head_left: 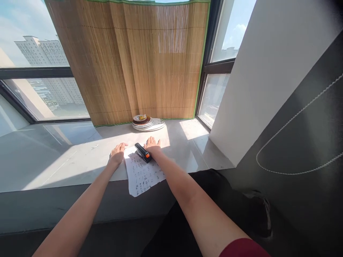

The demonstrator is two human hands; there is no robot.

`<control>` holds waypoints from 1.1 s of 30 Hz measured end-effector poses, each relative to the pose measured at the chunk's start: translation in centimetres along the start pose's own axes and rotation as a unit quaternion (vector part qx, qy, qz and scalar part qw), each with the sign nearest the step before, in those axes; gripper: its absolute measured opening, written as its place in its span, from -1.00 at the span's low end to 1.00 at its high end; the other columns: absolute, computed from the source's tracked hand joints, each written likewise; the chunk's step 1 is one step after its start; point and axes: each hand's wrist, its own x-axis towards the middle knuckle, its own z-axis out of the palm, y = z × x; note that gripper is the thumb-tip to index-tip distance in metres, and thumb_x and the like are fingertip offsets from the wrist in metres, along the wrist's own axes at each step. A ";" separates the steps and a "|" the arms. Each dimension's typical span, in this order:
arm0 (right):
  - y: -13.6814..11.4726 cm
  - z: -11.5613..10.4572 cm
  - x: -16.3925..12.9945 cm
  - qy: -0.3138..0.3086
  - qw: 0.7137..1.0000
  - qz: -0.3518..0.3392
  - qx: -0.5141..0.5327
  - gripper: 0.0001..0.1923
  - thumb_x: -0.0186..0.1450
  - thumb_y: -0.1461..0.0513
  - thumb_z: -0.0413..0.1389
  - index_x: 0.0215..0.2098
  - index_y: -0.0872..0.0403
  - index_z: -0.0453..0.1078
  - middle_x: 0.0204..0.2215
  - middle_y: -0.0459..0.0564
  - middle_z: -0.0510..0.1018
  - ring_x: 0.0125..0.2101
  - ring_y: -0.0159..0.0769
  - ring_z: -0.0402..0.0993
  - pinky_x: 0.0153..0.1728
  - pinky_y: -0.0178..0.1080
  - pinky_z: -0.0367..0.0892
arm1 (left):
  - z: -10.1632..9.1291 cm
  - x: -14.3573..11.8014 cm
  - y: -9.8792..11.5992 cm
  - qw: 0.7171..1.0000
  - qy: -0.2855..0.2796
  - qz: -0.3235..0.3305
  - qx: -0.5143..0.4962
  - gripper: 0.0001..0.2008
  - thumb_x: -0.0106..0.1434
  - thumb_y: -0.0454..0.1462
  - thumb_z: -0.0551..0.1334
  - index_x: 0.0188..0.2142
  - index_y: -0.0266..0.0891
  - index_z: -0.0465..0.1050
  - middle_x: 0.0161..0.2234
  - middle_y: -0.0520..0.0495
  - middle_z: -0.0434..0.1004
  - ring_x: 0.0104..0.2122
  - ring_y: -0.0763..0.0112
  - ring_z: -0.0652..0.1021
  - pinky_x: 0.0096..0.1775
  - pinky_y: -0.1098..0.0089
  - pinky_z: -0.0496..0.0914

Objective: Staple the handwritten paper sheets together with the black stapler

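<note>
Head | stapler [142,152] between flat open hands: left [117,153], right [152,146] touching it

Both hands, left hand [118,151] and right hand [152,145], lie flat beside a stapler [142,152] on paper [142,175].

Bench surface and load
The pale bench [80,157] carried a written sheet [143,175], a black stapler [142,152] on it, and stacked plates [148,123].
</note>
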 end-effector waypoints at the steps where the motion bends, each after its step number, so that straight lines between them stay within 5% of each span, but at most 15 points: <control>1: -0.1 0.1 0.0 0.003 1.000 -0.005 -0.005 -0.29 0.63 0.07 -0.10 0.66 0.14 0.07 0.62 0.15 0.10 0.63 0.16 -0.14 0.58 0.31 -0.26 | 0.0 0.0 0.0 1.000 -0.001 0.006 0.011 -0.42 0.64 -0.04 -0.19 0.10 -0.15 0.58 0.25 -0.25 0.58 0.33 -0.10 0.46 0.40 -0.09 0.23; 5: 0.7 -0.3 -0.8 0.021 0.999 -0.004 -0.027 -0.26 0.63 0.08 -0.14 0.70 0.14 -0.06 0.66 0.17 -0.05 0.64 0.14 -0.19 0.58 0.34 -0.34 | 0.4 -0.5 0.5 0.998 0.007 0.029 0.062 -0.52 0.62 -0.08 -0.10 0.05 -0.18 0.57 0.17 -0.28 0.61 0.23 -0.15 0.54 0.31 -0.10 0.32; 10: 4.5 -2.7 -2.7 0.036 0.994 0.021 -0.101 -0.28 0.66 0.07 -0.20 0.71 0.08 -0.11 0.65 0.14 0.00 0.66 -0.01 -0.26 0.60 0.23 -0.45 | 1.2 -1.7 1.5 0.982 0.052 0.120 0.136 -0.62 0.52 -0.14 0.06 0.08 -0.25 0.57 0.22 -0.37 0.55 0.22 -0.22 0.53 0.32 -0.12 0.34; 15: 10.2 -6.5 -3.6 0.011 0.986 0.080 -0.147 -0.24 0.65 0.07 -0.26 0.69 0.28 -0.15 0.67 0.25 -0.18 0.66 0.01 -0.30 0.59 0.31 -0.41 | 5.0 -2.4 4.8 0.966 0.090 0.221 0.102 -0.66 0.41 -0.33 0.11 0.03 -0.25 0.62 0.26 -0.38 0.49 0.28 -0.11 0.51 0.37 -0.03 0.37; 18: 12.5 -7.7 -3.7 -0.007 0.983 0.126 -0.134 -0.25 0.65 0.09 -0.32 0.69 0.28 -0.16 0.67 0.24 -0.22 0.66 0.01 -0.33 0.57 0.36 -0.41 | 8.9 -2.3 8.2 0.956 0.018 0.291 0.043 -0.58 0.44 -0.37 0.06 0.13 -0.21 0.62 0.21 -0.29 0.56 0.29 0.04 0.53 0.38 0.03 0.39; 22: 13.1 -8.1 -3.9 -0.005 0.986 0.135 -0.093 -0.27 0.66 0.09 -0.30 0.68 0.24 -0.09 0.68 0.25 -0.17 0.66 0.03 -0.33 0.55 0.40 -0.34 | 12.1 -2.1 10.8 0.952 -0.084 0.284 0.080 -0.58 0.54 -0.19 0.08 0.21 -0.15 0.62 0.25 -0.26 0.60 0.27 -0.06 0.56 0.33 -0.08 0.42; 25: 12.5 -8.9 -4.3 0.046 0.994 0.096 -0.009 -0.39 0.64 0.11 -0.18 0.51 0.23 0.29 0.54 0.39 0.25 0.56 0.15 0.07 0.47 0.31 0.07 | 12.2 -2.0 10.8 0.952 -0.100 0.271 0.105 -0.54 0.53 -0.12 0.13 0.29 -0.14 0.58 0.34 -0.25 0.56 0.33 -0.11 0.52 0.35 -0.10 0.39; 28: 11.8 -10.3 -5.0 0.078 0.993 0.038 0.076 -0.45 0.66 0.04 -0.22 0.04 0.12 0.57 0.07 0.31 0.65 0.14 0.05 0.56 0.11 0.00 0.44 | 11.6 -2.0 10.7 0.949 -0.121 0.269 0.108 -0.49 0.48 -0.12 0.17 0.33 -0.16 0.56 0.38 -0.25 0.53 0.38 -0.10 0.48 0.39 -0.08 0.35; 30: 11.7 -11.2 -5.7 0.079 0.992 0.010 0.096 -0.44 0.64 -0.11 -0.14 -0.13 0.06 0.53 -0.08 0.19 0.66 -0.04 -0.03 0.59 -0.09 -0.13 0.43 | 11.4 -2.0 10.9 0.949 -0.127 0.268 0.110 -0.48 0.49 -0.12 0.16 0.34 -0.18 0.55 0.39 -0.26 0.51 0.40 -0.10 0.47 0.41 -0.09 0.33; 33: 11.8 -12.0 -6.8 0.057 0.991 -0.022 0.120 -0.51 0.47 -0.21 0.21 -0.11 0.04 0.48 -0.07 0.11 0.65 -0.07 -0.09 0.57 -0.19 -0.21 0.38 | 11.3 -1.9 11.2 0.948 -0.127 0.271 0.113 -0.49 0.49 -0.12 0.15 0.34 -0.17 0.54 0.39 -0.25 0.52 0.40 -0.08 0.47 0.42 -0.07 0.32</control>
